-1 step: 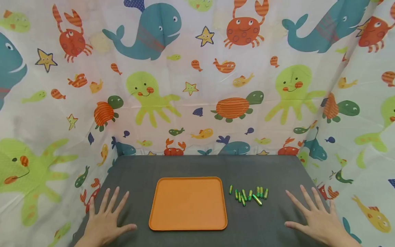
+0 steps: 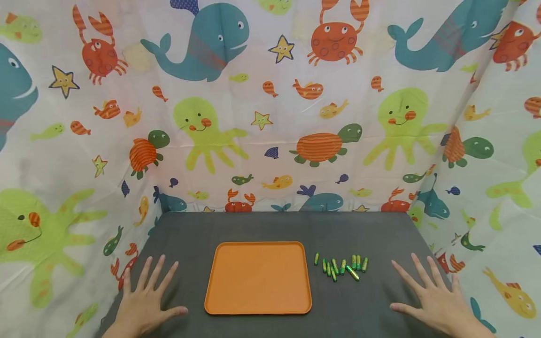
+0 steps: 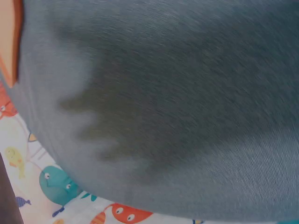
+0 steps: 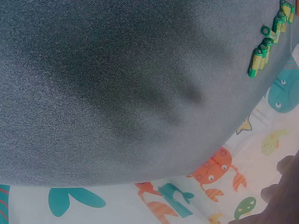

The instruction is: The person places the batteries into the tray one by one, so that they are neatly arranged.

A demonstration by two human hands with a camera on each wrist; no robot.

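Both hands flat on the grey worktop [image 2: 262,225], palms down, fingers spread and straight. Left hand [image 2: 141,300] rests left of the orange tray [image 2: 258,278], apart from it. Right hand [image 2: 435,300] rests near the right edge, apart from the batteries [image 2: 340,266]. Neither grip holds anything; both are released.

Batteries: a loose cluster of small green-and-yellow cells lying on the worktop just right of the tray, between the tray and the right hand. Some lie side by side, one or two skewed across the rest. None are in the tray, whose floor is bare orange.

Right wrist view shows the same cluster [image 4: 270,39] at the far corner of the cloth, with the hand's shadow on the grey surface. Left wrist view shows only grey cloth, a finger-shaped shadow, and a sliver of the tray's edge [image 3: 9,42].

Judgement: this reads as a resting pose with the work not begun; nothing is touched. The right hand is the nearer to the cells. Picking one up would call for a fine pinch across a single cell's body, starting from the outer side of the cluster, since the cells lie close and would likely roll if nudged.

Printed sea-creature curtain [image 2: 270,117] surrounds the worktop.
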